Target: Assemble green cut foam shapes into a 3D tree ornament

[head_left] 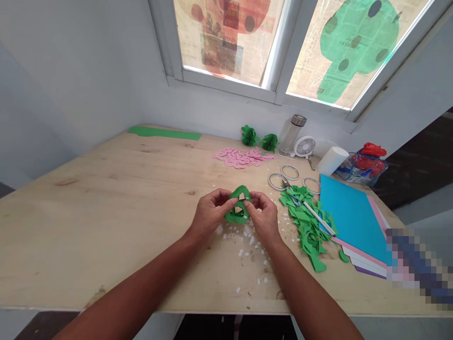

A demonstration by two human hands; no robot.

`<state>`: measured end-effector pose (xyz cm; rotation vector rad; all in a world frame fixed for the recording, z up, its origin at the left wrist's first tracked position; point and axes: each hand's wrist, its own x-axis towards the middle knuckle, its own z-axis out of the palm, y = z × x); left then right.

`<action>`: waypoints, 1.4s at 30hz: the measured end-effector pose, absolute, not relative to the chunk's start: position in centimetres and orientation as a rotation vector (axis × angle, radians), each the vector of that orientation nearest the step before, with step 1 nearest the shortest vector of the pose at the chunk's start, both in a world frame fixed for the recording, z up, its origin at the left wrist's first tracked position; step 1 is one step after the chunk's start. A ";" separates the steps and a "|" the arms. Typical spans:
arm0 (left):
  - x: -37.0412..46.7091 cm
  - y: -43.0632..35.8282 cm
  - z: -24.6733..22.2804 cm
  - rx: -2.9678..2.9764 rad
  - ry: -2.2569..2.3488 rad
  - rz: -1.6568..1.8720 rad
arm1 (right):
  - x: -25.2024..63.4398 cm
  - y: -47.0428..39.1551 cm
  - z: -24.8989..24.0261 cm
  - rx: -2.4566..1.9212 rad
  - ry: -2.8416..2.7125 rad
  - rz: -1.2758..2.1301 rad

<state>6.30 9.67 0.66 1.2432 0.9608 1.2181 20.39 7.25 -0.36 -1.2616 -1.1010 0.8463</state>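
Between my two hands is a green paper cutout [236,217] with openings through it, held above the middle of the wooden table. My left hand [214,210] pinches its left side, thumb in front. On the opposite side my right hand [262,215] grips the same cutout between thumb and fingers. Small white paper bits [244,245] lie scattered beneath and in front of the hands. To the right sits a heap of green paper scraps [307,231], with scissors [293,193] and a white pen [319,218] on it.
Pink paper cutouts [242,157] and green paper folded pieces [249,136] lie toward the wall. Tape rolls [289,173], a glass bottle [289,134], a small white fan [305,147], a white roll [333,160], a clear basket [361,170] and coloured sheets [354,217] stand at right.
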 end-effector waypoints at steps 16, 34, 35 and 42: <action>6.3 9.3 1.2 1.142 0.941 1.261 | 20.8 7.0 -0.1 -1.287 -1.265 0.690; 6.2 9.6 1.3 1.083 0.894 1.145 | 20.1 7.0 0.1 -1.014 -0.908 1.096; 6.3 9.6 1.2 1.078 0.887 1.135 | 20.1 7.1 0.1 -1.003 -0.897 1.114; 6.2 9.6 1.2 1.065 0.879 1.107 | 20.2 7.2 0.1 -1.015 -0.902 1.096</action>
